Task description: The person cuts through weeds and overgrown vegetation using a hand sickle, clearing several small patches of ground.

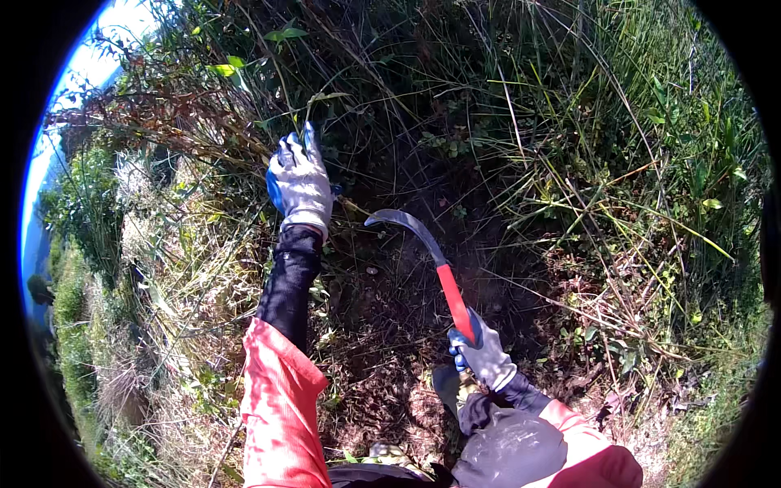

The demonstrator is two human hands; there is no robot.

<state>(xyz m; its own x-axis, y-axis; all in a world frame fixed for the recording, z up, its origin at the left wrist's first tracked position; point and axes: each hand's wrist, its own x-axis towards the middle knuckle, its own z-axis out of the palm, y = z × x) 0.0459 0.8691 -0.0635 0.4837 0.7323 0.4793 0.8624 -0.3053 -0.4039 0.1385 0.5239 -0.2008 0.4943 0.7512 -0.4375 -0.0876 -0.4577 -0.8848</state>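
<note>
My right hand, in a white and blue work glove, grips the red handle of a sickle. The curved metal blade arcs up and to the left, its tip near my left wrist. Farther forward, my left hand, gloved the same way, reaches with fingers extended and apart against tall weeds. Its palm faces away from me, so whatever touches it underneath is hidden. A dry stalk shows just right of that hand.
Dense grass and stems rise ahead and to the right. Cut, dry grass lies on the left. Dark soil with plant litter is between my arms. A grey rounded covering is near my right forearm.
</note>
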